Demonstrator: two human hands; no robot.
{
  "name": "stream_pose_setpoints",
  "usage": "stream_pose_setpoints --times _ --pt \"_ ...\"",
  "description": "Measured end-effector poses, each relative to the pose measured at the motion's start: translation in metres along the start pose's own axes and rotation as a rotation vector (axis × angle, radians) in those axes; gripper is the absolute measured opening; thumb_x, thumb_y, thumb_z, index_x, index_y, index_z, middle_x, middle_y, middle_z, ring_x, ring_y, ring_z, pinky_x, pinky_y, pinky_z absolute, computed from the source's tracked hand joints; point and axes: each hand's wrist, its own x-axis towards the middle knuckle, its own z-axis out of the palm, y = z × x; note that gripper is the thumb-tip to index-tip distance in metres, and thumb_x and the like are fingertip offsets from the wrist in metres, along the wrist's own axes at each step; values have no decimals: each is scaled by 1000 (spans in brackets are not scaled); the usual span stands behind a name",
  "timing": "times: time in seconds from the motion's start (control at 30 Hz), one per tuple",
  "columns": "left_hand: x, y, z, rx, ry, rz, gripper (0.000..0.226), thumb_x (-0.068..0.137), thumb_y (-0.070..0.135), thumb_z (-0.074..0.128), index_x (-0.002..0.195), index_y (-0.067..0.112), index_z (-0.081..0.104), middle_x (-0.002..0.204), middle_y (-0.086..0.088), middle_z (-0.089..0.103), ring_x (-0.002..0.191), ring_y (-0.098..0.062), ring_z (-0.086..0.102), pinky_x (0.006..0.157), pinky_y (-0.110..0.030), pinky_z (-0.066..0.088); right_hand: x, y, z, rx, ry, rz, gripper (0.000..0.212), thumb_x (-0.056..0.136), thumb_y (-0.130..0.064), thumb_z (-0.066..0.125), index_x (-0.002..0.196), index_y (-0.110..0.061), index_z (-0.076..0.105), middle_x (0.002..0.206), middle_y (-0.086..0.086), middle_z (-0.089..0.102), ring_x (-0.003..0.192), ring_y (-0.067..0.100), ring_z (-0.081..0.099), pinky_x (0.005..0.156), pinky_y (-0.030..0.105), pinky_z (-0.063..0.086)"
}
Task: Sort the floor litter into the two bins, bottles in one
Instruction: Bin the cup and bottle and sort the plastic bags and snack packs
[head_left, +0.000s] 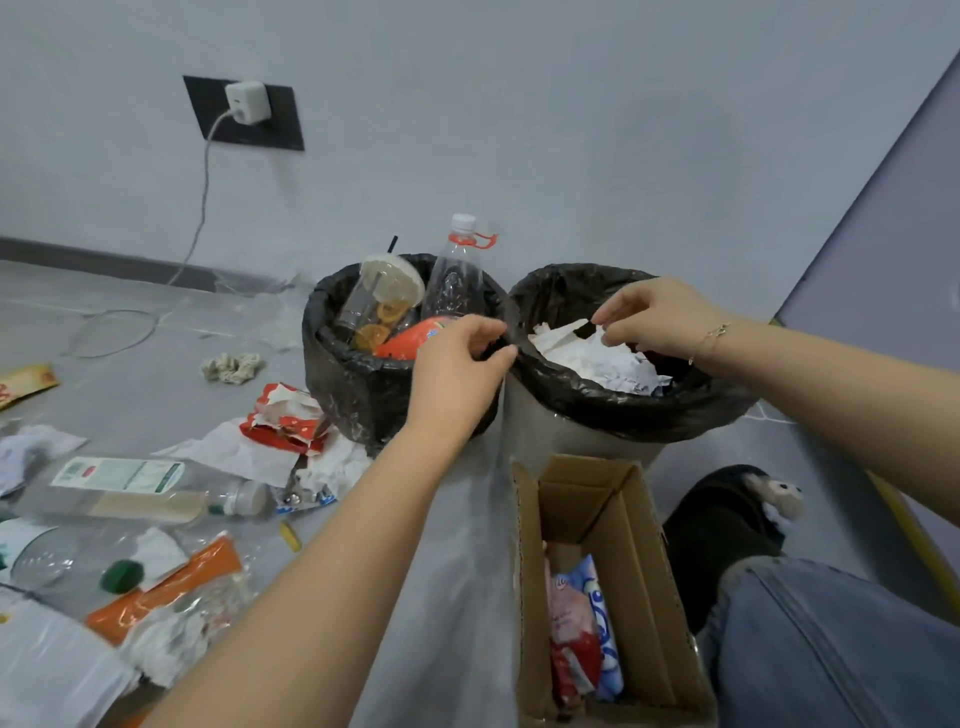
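left hand (457, 364) reaches to the gap between the two bins, thumb and fingers pinched on the black liner at the near rim of the left bin (358, 395). right hand (654, 319) is over the right bin (613, 415), fingertips closed on a piece of white paper at the top of the crumpled paper (597, 358) that fills it. a thin bracelet sits on the right wrist.

left bin holds a clear bottle (457, 275) standing upright with a white cap and red ring, a clear lidded cup (384, 301) with fruit slices and a black straw, and an orange-labelled bottle lying low against the near rim. both bins carry black liners and stand side by side, touching, near the wall.

litter on the floor (457, 545), left of the arms: a clear bottle with white and green label (140, 491) lying on its side, a red and white wrapper (285, 418) beside the left bin, white tissues, an orange wrapper (171, 587), a green cap (122, 576), a crumpled rag (231, 366) further back.

an open cardboard box (623, 571) lies in front of the right bin, with snack wrappers inside. a charger is plugged into the wall socket (244, 111), cable trailing to the floor.
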Motion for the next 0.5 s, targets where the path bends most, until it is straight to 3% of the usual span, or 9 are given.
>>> stream_pose_setpoints --times 0.13,0.23,0.3,0.4,0.5 --pt "-29 -27 -23 61 -6 -127 29 86 18 68 115 20 68 109 8 68 101 -6 61 92 -21 46 -12 -28 17 33 -48 -160 19 81 -3 65 96 -13 71 93 3 71 79 12 62 70 24 53" --pt "-49 -48 -39 79 6 -205 30 86 16 68 115 20 68 109 8 68 99 -5 61 85 -18 44 -23 -60 47 -8 -167 -296 17 80 -6 68 94 -15 72 91 2 71 87 12 66 84 25 52" --pt "-62 -67 -51 96 27 -260 28 85 14 68 113 20 69 107 8 69 96 -5 61 84 -18 45 -27 -78 71 -149 -241 -387 16 81 -12 67 94 -19 71 93 -3 70 87 9 64 84 23 51" --pt "-76 -100 -68 174 -2 -345 26 84 15 66 109 22 69 109 6 69 95 -9 62 85 -28 51 -31 -103 111 -330 -324 -529 16 83 -16 62 96 -21 69 93 -6 67 87 9 61 80 23 50" --pt "-88 -129 -89 269 3 -421 29 84 15 65 112 21 68 114 4 68 103 -14 62 86 -29 50 -29 -126 160 -380 -460 -534 20 83 -14 61 101 -17 69 86 -8 62 80 9 57 66 18 46"
